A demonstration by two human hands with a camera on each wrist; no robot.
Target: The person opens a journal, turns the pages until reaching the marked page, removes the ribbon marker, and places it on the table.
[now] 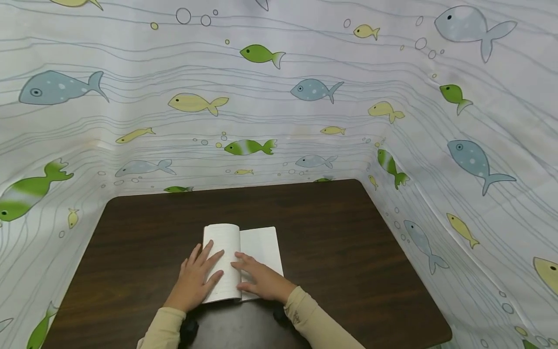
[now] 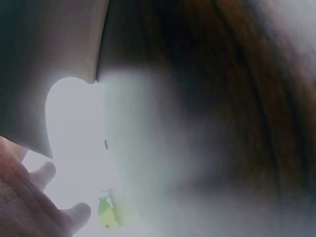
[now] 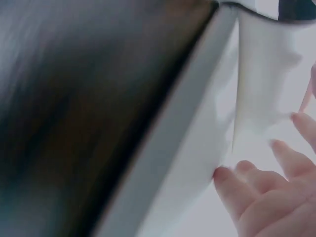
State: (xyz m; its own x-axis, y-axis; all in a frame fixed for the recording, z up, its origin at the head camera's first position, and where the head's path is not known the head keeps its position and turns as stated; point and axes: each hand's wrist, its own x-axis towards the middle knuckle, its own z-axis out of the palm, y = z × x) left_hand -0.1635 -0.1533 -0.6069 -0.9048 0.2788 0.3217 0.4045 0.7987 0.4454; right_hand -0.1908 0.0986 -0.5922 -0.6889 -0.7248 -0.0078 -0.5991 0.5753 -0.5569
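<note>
A book or notebook with pale pages lies open; its left page point(image 1: 224, 235) curves up toward the fold, and its right page point(image 1: 263, 242) lies flatter. Spread fingers of my left hand point(image 1: 192, 281) rest over the left page's outer side. My right hand point(image 1: 263, 278) reaches across the right page, its extended fingertips at the fold and the edge of the left page. In the right wrist view, the right hand's fingers point(image 3: 229, 190) are gently bent beside a raised page point(image 3: 261, 74). Part of the left hand point(image 2: 29, 202) shows in the left wrist view, fingers apart.
The book lies on a dark brown wooden table point(image 1: 327, 232) with rounded corners. A white curtain point(image 1: 270, 29) printed with fish surrounds its far and side edges. Dark wrist-worn pieces point(image 1: 189, 331) sit below both sleeves. A grey rounded surface point(image 1: 237, 327) lies at the near edge.
</note>
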